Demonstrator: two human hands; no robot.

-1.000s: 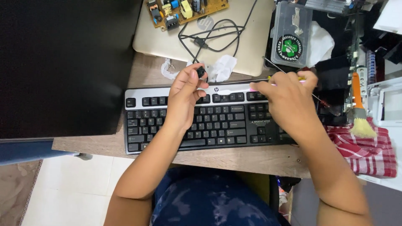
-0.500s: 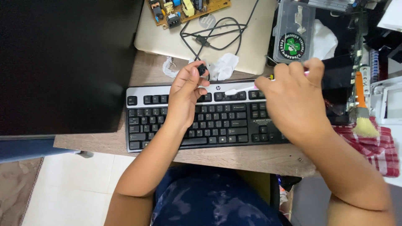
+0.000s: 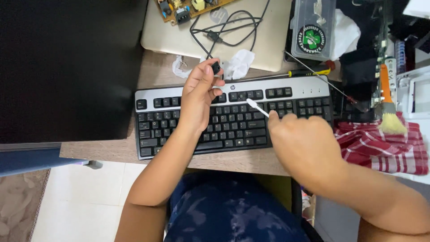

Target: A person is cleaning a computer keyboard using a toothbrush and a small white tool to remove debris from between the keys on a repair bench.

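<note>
Left hand (image 3: pixel 200 96) raised over the upper left half of a black and silver keyboard (image 3: pixel 233 116), fingers pinched around a small black keycap (image 3: pixel 216 68) held just above the keyboard's top edge. Right hand (image 3: pixel 304 143) positioned over the keyboard's right lower portion, fingers curled closed on a white cotton swab (image 3: pixel 257 107); swab tip angled up and left, resting on or just above the keys near the function row, contact not determinable. Keyboard set parallel to the near edge of the wooden desk (image 3: pixel 156 74), toward its middle. Behind the keyboard, toward the far edge: closed silver laptop (image 3: pixel 251 49) carrying a bare circuit board (image 3: pixel 188 6) and a coiled black cable (image 3: pixel 228 29). Crumpled white tissue (image 3: pixel 239 62) lying between laptop and keyboard, just beside the keycap. Yellow-handled screwdriver (image 3: pixel 309 71) lying along the keyboard's top right edge. Clear plastic case (image 3: pixel 313 29) with green sticker at the far right. Red checked cloth (image 3: pixel 380 143) at the right edge, brush (image 3: pixel 389 107) with orange handle resting upon it. Large black monitor (image 3: pixel 67 67) occupying the left side.
</note>
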